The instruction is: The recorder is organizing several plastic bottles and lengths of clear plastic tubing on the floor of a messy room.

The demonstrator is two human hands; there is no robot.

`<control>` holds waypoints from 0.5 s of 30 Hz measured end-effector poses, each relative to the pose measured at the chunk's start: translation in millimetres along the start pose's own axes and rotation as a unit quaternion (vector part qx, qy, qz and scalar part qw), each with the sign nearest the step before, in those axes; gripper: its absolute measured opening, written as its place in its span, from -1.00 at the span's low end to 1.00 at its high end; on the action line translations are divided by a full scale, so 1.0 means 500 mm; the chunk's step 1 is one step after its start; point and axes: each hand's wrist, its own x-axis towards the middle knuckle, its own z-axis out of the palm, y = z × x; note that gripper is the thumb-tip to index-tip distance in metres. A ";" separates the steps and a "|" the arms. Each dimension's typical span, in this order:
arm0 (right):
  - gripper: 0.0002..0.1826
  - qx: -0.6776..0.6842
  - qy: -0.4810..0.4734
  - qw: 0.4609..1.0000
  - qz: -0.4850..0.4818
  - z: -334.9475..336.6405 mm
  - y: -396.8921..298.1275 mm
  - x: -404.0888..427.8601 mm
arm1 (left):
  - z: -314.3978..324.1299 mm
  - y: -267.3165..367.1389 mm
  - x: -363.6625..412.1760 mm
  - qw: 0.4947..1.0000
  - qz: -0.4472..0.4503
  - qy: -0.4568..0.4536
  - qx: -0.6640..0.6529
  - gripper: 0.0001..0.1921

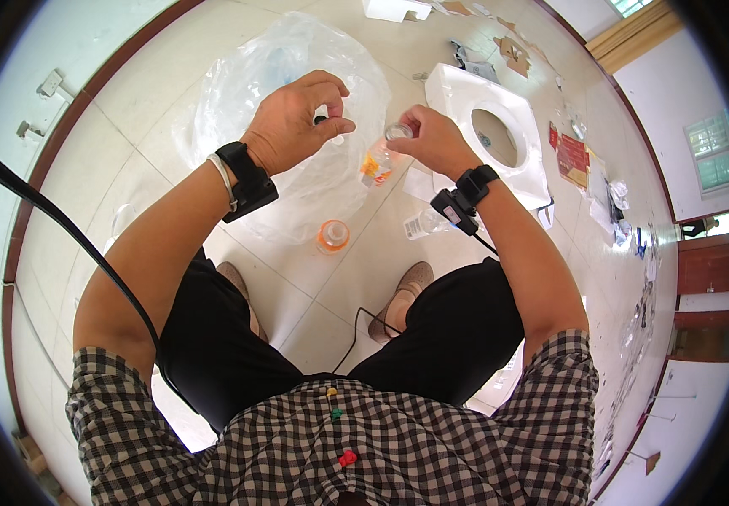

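My right hand (433, 140) grips a clear plastic bottle (377, 166) by its neck. Its mouth is uncapped, and the orange and yellow label tilts down to the left. To the left, my left hand (295, 120) is raised with fingers curled and thumb near them. A small dark object (320, 119) shows in the gap of those fingers; whether they hold it is not clear. Beneath my left hand a large clear plastic bag (225, 114) lies spread on the floor. A bottle with an orange label (333, 236) stands before my feet. Another clear bottle (426, 224) lies below my right wrist.
A white foam block (459, 95) with a round hole sits right of my right hand. Red printed cardboard (572, 161) and torn cardboard (513, 55) litter the floor farther right. A black cable (74, 228) runs past my left arm. A wall socket (51, 82) is at left.
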 end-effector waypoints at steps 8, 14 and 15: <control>-0.55 -0.079 -0.052 0.995 -0.009 0.163 0.198 -0.046 | -0.009 -0.018 -0.022 1.000 -0.002 -0.021 0.008 -0.81; -0.53 -0.107 -0.178 0.978 -0.031 0.224 0.239 -0.108 | -0.009 -0.028 -0.030 1.000 0.019 0.010 -0.016 -0.85; -0.53 -0.109 -0.201 0.973 -0.016 0.231 0.237 -0.108 | -0.012 -0.024 -0.031 0.999 0.022 0.011 -0.020 -0.85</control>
